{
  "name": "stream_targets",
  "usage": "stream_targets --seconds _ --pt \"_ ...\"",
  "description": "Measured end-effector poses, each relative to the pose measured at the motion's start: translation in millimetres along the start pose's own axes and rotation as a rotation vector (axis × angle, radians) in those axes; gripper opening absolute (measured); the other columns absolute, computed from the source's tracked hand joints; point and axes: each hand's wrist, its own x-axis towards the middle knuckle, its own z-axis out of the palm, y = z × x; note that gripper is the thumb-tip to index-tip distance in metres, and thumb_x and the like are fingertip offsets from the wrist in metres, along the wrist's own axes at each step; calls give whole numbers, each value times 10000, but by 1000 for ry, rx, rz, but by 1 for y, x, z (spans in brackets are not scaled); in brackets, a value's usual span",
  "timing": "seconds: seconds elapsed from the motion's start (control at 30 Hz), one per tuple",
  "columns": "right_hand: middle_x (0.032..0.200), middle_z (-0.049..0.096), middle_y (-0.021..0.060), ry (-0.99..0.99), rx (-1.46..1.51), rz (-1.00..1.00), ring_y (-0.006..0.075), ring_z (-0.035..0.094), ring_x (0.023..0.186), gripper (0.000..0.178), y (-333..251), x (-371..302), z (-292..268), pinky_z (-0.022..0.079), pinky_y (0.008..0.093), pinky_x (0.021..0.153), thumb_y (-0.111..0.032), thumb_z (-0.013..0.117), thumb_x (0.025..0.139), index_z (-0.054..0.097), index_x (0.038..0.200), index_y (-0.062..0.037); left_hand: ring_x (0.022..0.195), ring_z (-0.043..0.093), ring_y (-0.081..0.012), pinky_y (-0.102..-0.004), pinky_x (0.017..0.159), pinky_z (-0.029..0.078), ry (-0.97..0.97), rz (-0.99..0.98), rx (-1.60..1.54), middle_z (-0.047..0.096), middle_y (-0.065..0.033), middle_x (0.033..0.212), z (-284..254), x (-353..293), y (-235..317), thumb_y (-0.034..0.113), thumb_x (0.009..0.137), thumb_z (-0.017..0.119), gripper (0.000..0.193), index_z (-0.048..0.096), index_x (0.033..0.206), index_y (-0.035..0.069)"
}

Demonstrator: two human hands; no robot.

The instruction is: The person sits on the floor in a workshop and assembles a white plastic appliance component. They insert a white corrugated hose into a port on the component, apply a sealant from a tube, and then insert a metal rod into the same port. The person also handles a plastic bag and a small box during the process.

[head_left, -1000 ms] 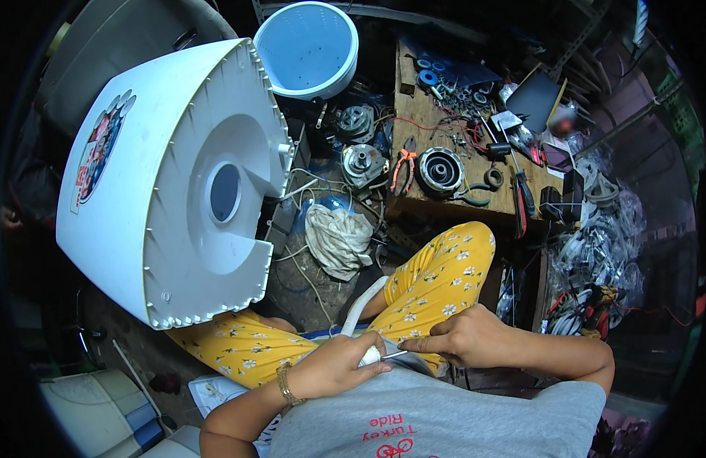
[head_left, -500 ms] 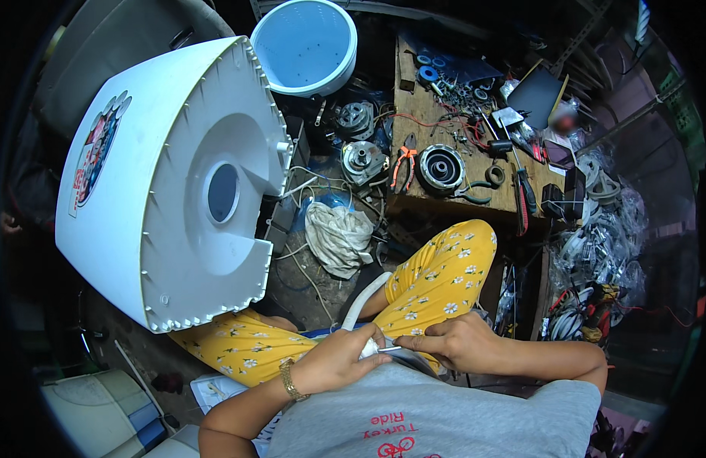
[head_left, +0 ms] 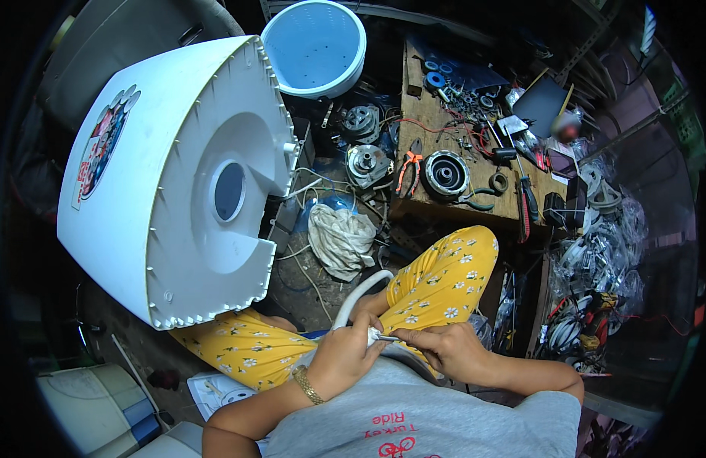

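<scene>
My left hand point(head_left: 344, 354), with a gold-coloured band at its wrist, is closed around the end of a whitish hose point(head_left: 353, 296) in my lap. The hose curves up and over toward my foot. A small white end piece point(head_left: 373, 336) shows between thumb and fingers. My right hand point(head_left: 454, 353) comes in from the right, its fingers pinched on a thin metal rod point(head_left: 386, 338) whose tip meets the white piece. The rod's other end is hidden in that hand, so its kind is unclear.
A large white plastic housing point(head_left: 208, 282) leans at my left knee. On the low wooden table point(head_left: 429, 127) lie orange-handled pliers point(head_left: 409, 166), a round black part point(head_left: 446, 174) and screwdrivers point(head_left: 527, 200). A crumpled cloth point(head_left: 341, 240), loose wires and a blue basket point(head_left: 315, 47) are ahead.
Both hands stay together at the hose end. My left wrist has turned a little and the right hand has shifted slightly. More of the metal rod shows now; the whole view has shifted slightly.
</scene>
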Motion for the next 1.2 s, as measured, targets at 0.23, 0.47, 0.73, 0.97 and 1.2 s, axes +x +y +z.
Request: stream_targets --seconds 0.23,0.47,0.73,0.97,1.2 --pt "792 688 98 -39 -92 33 247 671 665 453 -2 -2 -11 524 354 568 -47 614 706 648 1141 -172 791 648 -385 -442 669 506 -74 168 -138 649 -202 833 -1 2 -15 261 886 611 347 460 1081 17" --pt "755 674 64 -97 -213 -74 225 654 603 492 -2 -7 -18 499 347 500 -97 644 676 641 1155 -213 750 638 -394 -467 629 491 -215 143 -33 641 -207 813 -3 -8 -16 260 914 559 316 452 1086 18" --pt "660 612 57 -215 -340 -59 218 648 583 527 -17 -8 -23 481 344 478 -140 626 679 601 1202 -198 691 638 -377 -473 611 492 -161 53 229 637 -194 800 3 -15 3 211 894 577 284 470 1091 36" --pt "695 619 42 -3 -198 -120 207 643 588 520 -3 -11 -10 494 329 504 -137 601 701 597 1217 -203 854 644 -225 -321 740 496 -384 113 -682 635 -155 965 -18 -6 -24 269 948 523 458 409 1317 23" --pt "693 615 43 -34 -230 -166 208 638 577 506 -8 -8 -14 492 333 497 -123 593 707 601 1205 -213 750 526 -111 -249 706 428 -895 28 -1063 535 -24 827 -12 6 -60 382 985 444 506 412 1310 -4"
